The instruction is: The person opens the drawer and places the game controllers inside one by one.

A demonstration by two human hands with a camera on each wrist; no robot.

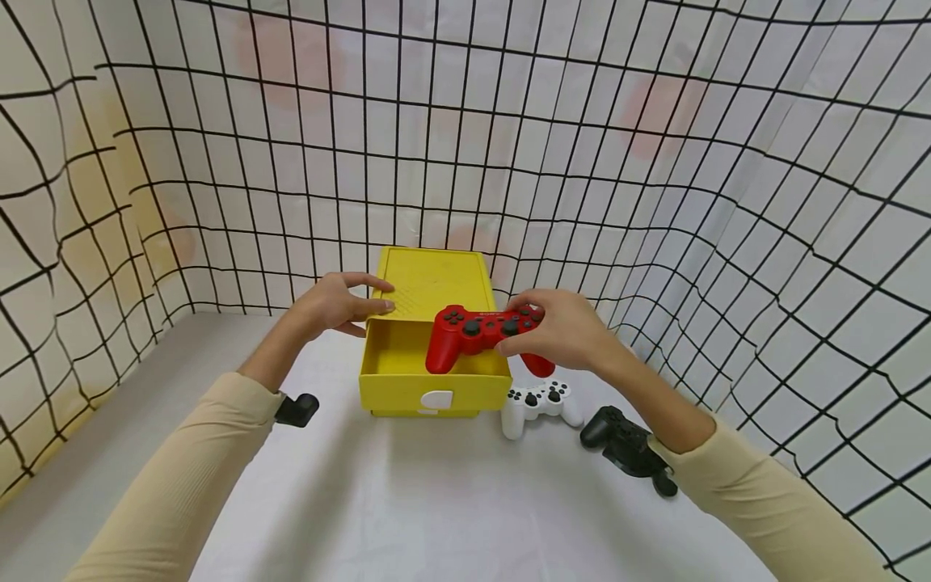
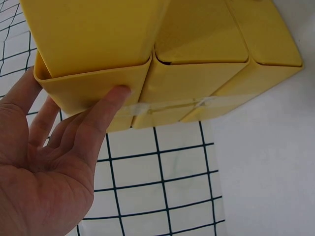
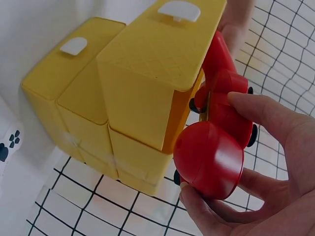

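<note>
A yellow drawer unit point(image 1: 436, 279) stands on the white surface, and its top drawer point(image 1: 393, 393) is pulled out toward me. My left hand point(image 1: 327, 307) rests at the unit's upper left edge; fairly straight fingers lie on its top and side. In the left wrist view, a fingertip presses the yellow side wall point(image 2: 103, 91). Over the pulled-out drawer, my right hand point(image 1: 567, 327) grips a red game controller point(image 1: 445, 343) by its right part, buttons facing up. The right wrist view shows the controller's rounded red grip point(image 3: 209, 157) close to the drawer opening.
A white game controller point(image 1: 516, 412) lies right of the drawer unit. Further right, partly behind my sleeve, is a black game controller point(image 1: 607, 428). Black wire mesh point(image 1: 436, 129) stands behind and on both sides. White handles point(image 3: 178, 10) stick out from the drawer fronts.
</note>
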